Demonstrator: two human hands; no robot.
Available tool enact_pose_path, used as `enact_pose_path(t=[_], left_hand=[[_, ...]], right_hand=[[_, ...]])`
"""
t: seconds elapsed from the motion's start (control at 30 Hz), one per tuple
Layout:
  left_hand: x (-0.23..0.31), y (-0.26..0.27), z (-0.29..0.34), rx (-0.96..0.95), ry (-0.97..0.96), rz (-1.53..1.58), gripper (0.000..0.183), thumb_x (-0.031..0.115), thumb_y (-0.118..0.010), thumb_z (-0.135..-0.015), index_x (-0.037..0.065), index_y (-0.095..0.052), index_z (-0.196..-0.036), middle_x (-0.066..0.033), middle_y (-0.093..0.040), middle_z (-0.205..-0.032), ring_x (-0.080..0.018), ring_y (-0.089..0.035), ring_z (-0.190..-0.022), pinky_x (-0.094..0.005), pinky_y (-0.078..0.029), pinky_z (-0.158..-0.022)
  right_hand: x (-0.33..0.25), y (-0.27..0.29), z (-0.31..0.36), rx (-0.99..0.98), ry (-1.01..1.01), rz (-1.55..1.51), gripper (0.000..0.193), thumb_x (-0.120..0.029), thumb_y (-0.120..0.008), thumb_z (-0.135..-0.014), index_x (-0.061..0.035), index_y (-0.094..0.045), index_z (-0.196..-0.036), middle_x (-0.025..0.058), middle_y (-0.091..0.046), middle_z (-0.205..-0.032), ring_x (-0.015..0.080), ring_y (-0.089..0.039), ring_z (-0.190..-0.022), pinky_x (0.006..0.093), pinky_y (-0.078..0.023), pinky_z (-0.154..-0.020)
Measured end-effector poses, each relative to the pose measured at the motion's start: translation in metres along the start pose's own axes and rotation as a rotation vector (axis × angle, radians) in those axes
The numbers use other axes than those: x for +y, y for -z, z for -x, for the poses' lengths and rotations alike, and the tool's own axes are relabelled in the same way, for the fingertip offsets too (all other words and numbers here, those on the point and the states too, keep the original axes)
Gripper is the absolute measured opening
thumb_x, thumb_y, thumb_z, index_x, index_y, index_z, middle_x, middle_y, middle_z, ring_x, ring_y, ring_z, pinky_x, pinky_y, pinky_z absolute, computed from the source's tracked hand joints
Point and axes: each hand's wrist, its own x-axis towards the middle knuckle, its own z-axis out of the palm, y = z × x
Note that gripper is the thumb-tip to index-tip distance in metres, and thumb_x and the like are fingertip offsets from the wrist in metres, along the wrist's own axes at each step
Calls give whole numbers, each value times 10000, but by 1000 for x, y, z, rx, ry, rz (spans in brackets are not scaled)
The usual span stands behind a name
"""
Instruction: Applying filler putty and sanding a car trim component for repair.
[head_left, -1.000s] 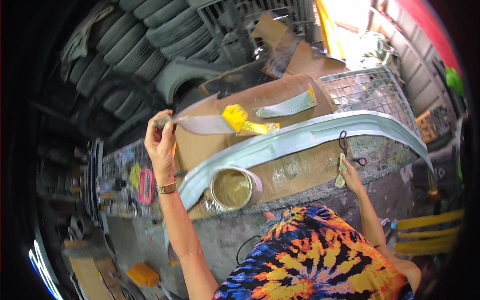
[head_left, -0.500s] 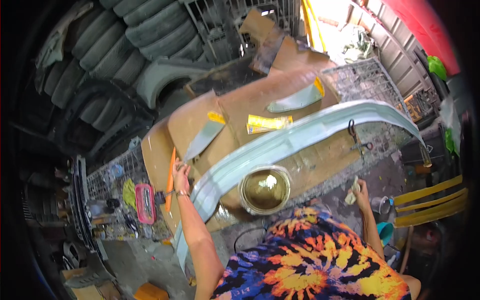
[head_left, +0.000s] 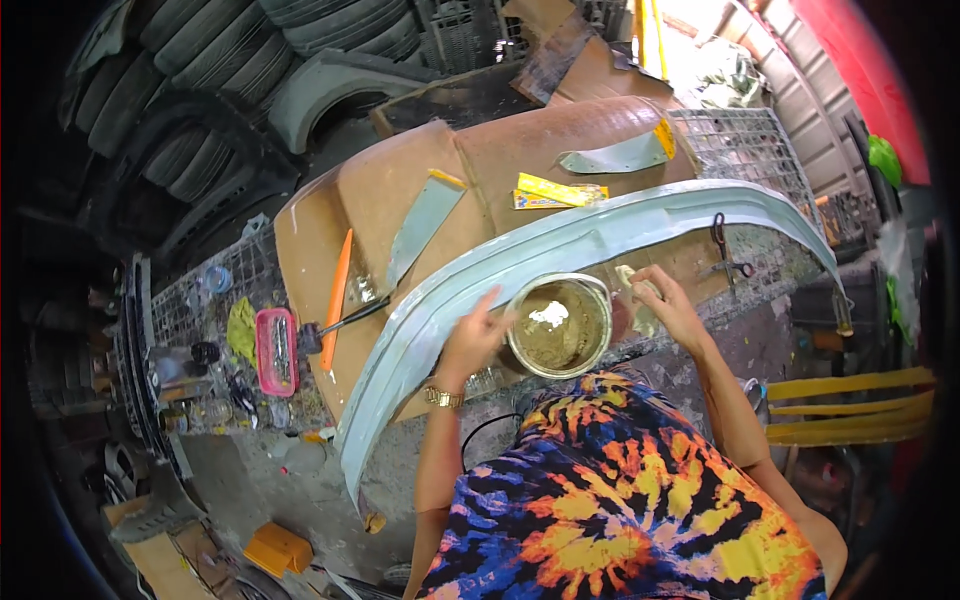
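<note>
My left hand [head_left: 472, 342] is near the left rim of a round bucket [head_left: 515, 350] of murky brown water, index finger stretched out, nothing visible in it. Just right of the bucket, my right hand [head_left: 672, 308] grips a crumpled pale cloth [head_left: 641, 312]. Behind both hands arches a long, pale grey-blue curved strip, like a car bumper lip [head_left: 520, 252]. Farther back lie two short grey-blue pieces with yellow ends, a left one [head_left: 424, 228] and a right one [head_left: 620, 154]. Yellow packets [head_left: 560, 192] lie between them.
Brown cardboard [head_left: 380, 170] covers a mesh-topped table. An orange strip [head_left: 338, 300], a dark-handled tool [head_left: 350, 318] and a pink tray [head_left: 276, 352] are on the left; scissors [head_left: 730, 267] lie on the right. Stacked tyres [head_left: 210, 60] and a grey fender [head_left: 330, 85] stand behind.
My left hand has left the end of the left short piece and come right to the bucket. My right hand has brought the cloth up and left beside the bucket.
</note>
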Motion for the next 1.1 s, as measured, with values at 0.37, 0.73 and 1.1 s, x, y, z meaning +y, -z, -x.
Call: enact_pose_path(t=[0.37, 0.73, 1.1], left_hand=[[37, 8, -12, 178, -116, -391, 282, 237, -603, -810, 97, -649, -1051, -227, -661, -869, -402, -629, -797, -467, -508, -718], [58, 229, -19, 917, -309, -441, 253, 149, -599, -846, -67, -630, -973, -104, -610, -592, -192, -587, -429, -324, -456, -431], [-118, 293, -109, 890, 117, 257, 499, 417, -711, -810, 47, -567, -1112, -124, -663, -760, -272, -657, -643, -389, -531, -574]], right_hand=[[15, -18, 3, 125, -148, -396, 276, -309, -489, -1010, -64, -569, -1107, 0, -563, -880, 62, -517, -838, 233, -421, -736], [23, -8, 10, 188, -99, -288, 268, -128, -555, -942, -54, -499, -1193, 24, -594, -910, 97, -561, -832, 248, -455, -726], [-91, -103, -88, -116, 412, 267, 273, -112, -645, -861, -20, -611, -1116, 158, -582, -1087, 323, -586, -1007, 371, -457, -877]])
